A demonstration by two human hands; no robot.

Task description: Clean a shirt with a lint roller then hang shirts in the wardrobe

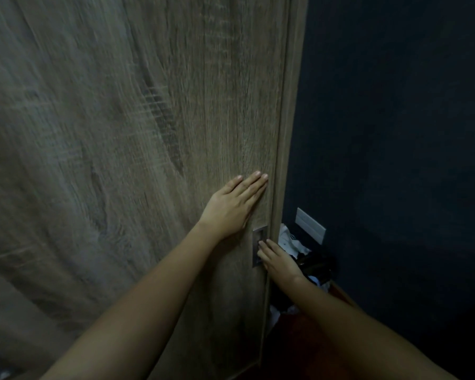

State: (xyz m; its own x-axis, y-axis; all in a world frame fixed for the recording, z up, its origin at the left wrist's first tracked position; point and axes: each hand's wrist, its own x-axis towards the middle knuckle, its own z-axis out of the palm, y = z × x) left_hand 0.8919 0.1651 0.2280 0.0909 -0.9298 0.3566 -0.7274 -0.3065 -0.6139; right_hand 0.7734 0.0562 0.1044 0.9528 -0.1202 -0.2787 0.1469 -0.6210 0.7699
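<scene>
Near the right edge of the wardrobe door (pixel 121 133), about halfway down it, the left hand (pixel 231 207) lies flat against the wood. Its fingers are straight and held close together, pointing up and to the right, with the palm on the panel. The tips stop just short of the door's edge. The left forearm comes in from the bottom of the view, bare and almost fully stretched out.

Just below that hand, a small metal handle (pixel 259 237) is set flush into the door right beside the same edge. The right hand (pixel 277 259) meets it from the right, back of the hand upward. Its fingers (pixel 262 246) are stretched out side by side with their tips on the metal plate. I cannot tell whether any tip hooks into the recess. The thumb is hidden. The right forearm runs in from the lower right corner, also bare and extended.

The door is grey-brown wood grain and fills the left and middle of the view; its left part is blurred. Beyond its right edge stands a dark blue wall (pixel 395 133) with a pale switch plate (pixel 310 225) low on it. Below the plate, near the right hand, lies a heap of clothes (pixel 291 241), white and dark. It is too dim to tell whether they are shirts.
</scene>
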